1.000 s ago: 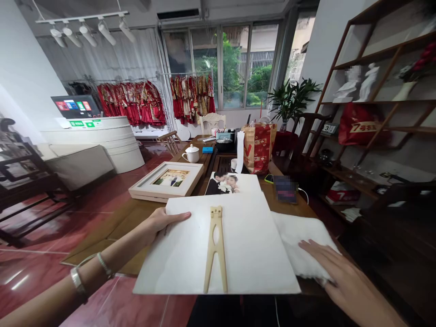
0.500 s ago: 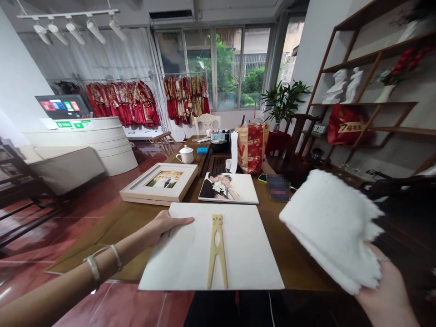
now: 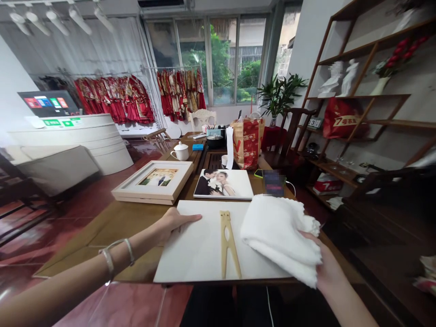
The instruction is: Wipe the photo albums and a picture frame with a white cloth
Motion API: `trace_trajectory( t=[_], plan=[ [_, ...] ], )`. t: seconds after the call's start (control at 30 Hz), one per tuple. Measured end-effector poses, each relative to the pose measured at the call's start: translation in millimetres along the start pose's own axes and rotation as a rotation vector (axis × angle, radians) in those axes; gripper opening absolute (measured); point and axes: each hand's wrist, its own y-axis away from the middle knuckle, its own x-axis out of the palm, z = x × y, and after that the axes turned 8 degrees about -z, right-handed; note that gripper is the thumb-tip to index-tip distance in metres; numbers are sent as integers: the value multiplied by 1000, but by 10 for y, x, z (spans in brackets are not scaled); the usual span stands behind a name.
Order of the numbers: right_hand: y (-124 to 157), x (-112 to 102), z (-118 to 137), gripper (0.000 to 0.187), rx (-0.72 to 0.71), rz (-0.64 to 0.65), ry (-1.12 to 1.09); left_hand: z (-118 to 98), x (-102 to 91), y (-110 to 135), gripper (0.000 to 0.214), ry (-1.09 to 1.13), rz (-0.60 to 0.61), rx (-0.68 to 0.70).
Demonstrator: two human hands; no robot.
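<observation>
A white board (image 3: 197, 247) lies flat at the near edge of the wooden table (image 3: 116, 222), with a pale wooden stand leg (image 3: 228, 243) fixed along its middle. My left hand (image 3: 173, 222) grips the board's left edge, thumb on top. A folded white cloth (image 3: 279, 231) is held in my right hand (image 3: 323, 268), and it rests on the board's right part, beside the wooden leg. Most of my right-hand fingers are hidden under the cloth.
Behind the board lie a framed photo (image 3: 155, 179) and a photo print (image 3: 223, 184). Farther back stand a white teapot (image 3: 180, 151), a red paper bag (image 3: 247, 143) and a phone (image 3: 274, 183). Shelves (image 3: 357, 104) stand at right; red garments (image 3: 112, 97) hang on racks.
My right hand picked the white cloth up off the table at the right, raised it, then brought it left and down onto the board. My left hand kept its hold.
</observation>
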Motion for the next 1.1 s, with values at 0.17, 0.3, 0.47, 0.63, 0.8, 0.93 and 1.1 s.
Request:
trace_trajectory(
  t=[0.17, 0.3, 0.47, 0.63, 0.8, 0.93, 1.1],
  plan=[
    [-60, 61, -51, 35, 28, -61, -35, -3, 39, 6, 54, 25, 151, 67],
    [-131, 56, -63, 45, -55, -83, -73, 41, -10, -39, 58, -154, -25, 200],
    [-162, 22, -81, 43, -11, -82, -99, 102, -23, -88, 53, -525, -211, 453],
    [-135, 24, -110, 44, -16, -92, -102, 176, 68, -70, 59, -592, -280, 602],
    [-99, 49, -167, 47, -54, -90, -96, 230, 136, 15, 52, -657, -340, 624],
    [-149, -73, -144, 32, -73, -73, -99, 311, 169, 109, 43, -750, -376, 613],
    [-205, -307, 47, 14, -92, -10, -142, 573, 226, 125, 49, -561, -386, 860]
  ],
)
